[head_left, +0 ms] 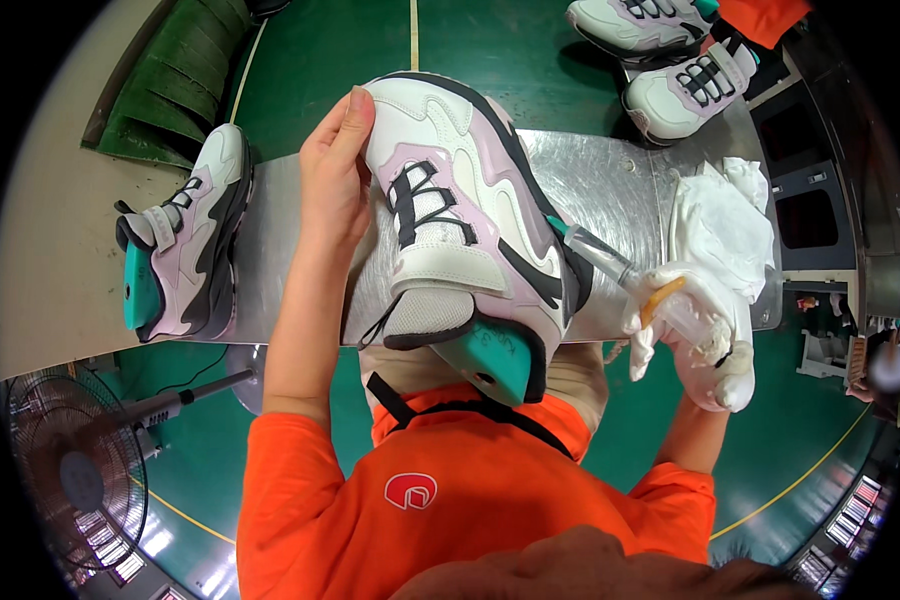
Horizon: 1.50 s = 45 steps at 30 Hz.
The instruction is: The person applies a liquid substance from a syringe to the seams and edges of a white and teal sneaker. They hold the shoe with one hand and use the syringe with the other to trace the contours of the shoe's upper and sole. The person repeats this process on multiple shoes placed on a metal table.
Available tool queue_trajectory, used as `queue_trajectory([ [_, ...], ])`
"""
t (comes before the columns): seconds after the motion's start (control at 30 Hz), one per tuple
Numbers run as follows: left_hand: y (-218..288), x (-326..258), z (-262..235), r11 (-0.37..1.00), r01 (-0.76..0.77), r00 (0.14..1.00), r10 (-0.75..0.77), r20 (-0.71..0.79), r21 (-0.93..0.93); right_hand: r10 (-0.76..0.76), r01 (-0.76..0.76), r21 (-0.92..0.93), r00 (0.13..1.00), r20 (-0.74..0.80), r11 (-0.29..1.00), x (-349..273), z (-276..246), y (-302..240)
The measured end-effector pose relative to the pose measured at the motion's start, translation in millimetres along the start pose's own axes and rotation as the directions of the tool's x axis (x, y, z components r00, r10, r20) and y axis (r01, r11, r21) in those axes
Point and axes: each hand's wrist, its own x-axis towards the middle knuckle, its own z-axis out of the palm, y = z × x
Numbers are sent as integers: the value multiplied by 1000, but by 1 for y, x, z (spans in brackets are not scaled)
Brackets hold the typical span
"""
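Note:
A white and lilac sneaker with black laces and a black-edged sole is tilted above the metal bench. Inside its collar sits a green shoe last. My left hand, bare, grips the toe end with the thumb on the upper. On my right hand is a white glove with something orange-yellow at one finger. Its fingers are wrapped round a clear syringe with a green tip. That tip meets the sneaker's side near the sole edge; exact contact is hard to see.
Another sneaker on a last stands at the left, and two more at the upper right. White cloth lies on the metal bench. Green flaps hang at the upper left. A fan stands at the lower left.

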Motion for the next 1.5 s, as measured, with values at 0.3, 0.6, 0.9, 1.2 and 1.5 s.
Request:
queue_trajectory([
  [0.3, -5, 21, 5, 997, 76, 997, -76, 26, -21, -86, 101, 36, 951, -297, 994, -16, -4, 7],
  [0.6, 57, 233, 61, 848, -319, 948, 282, 150, 423, -507, -140, -674, 555, -660, 726, -35, -24, 95],
  [0.9, -110, 436, 87, 981, 68, 881, 26, -473, 181, -446, -297, -590, 431, -784, 750, -28, -23, 94],
  [1.2, -64, 376, 134, -359, -572, 664, 325, 674, 737, -163, -219, -273, 418, -894, 937, -21, -20, 72],
  [1.5, -73, 335, 307, -770, -277, -390, -457, 800, -575, -581, -309, -740, 468, -665, 597, -30, -22, 95],
])
